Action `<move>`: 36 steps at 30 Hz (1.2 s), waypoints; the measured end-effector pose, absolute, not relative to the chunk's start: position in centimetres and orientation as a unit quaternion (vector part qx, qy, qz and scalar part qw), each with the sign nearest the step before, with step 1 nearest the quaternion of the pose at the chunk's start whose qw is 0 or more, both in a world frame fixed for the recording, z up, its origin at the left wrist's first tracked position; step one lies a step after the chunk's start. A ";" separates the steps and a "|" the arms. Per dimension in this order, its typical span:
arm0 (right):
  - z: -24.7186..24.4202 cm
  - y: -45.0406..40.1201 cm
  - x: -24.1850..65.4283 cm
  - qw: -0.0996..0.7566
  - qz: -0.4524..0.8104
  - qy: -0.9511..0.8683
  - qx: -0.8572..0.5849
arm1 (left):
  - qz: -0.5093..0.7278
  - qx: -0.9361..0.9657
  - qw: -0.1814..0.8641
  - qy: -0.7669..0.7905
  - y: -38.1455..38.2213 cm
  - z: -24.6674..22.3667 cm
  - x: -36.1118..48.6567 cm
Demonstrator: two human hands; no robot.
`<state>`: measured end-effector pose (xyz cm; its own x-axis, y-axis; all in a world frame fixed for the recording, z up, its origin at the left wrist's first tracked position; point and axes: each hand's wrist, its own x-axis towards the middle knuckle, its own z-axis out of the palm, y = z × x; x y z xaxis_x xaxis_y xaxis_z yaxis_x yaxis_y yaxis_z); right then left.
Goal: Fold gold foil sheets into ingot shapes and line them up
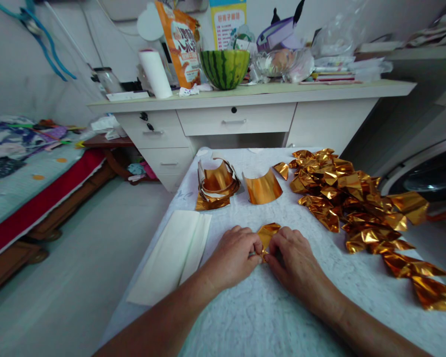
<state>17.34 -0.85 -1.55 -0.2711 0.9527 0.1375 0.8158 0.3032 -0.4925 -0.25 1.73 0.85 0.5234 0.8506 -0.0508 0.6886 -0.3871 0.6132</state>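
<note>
Between my two hands is a small piece of shiny gold foil paper [267,234], partly hidden by the fingers. My left hand [240,250] pinches its left side with thumb and forefinger. From the other side, my right hand [292,250] closes its fingertips on the same piece near its lower point. Beyond the hands lies a curled gold foil sheet [263,188]. To its left stands a curled stack of gold sheets [216,183] with white undersides. A small folded gold piece [281,170] rests near a large pile of folded gold pieces [338,188] on the right.
White folded paper [171,255] lies on the cloth-covered table [245,317] at left. Behind it stands a white desk [238,119] bearing a watermelon half [225,69], an orange snack bag [182,47] and a paper roll [155,74]. A bed [33,188] is left, a washing machine [431,148] right.
</note>
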 end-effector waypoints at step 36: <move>-0.7 1.2 21.1 0.304 0.155 -0.763 -0.548 | 0.126 0.833 0.291 0.453 1.5 1.0 -0.6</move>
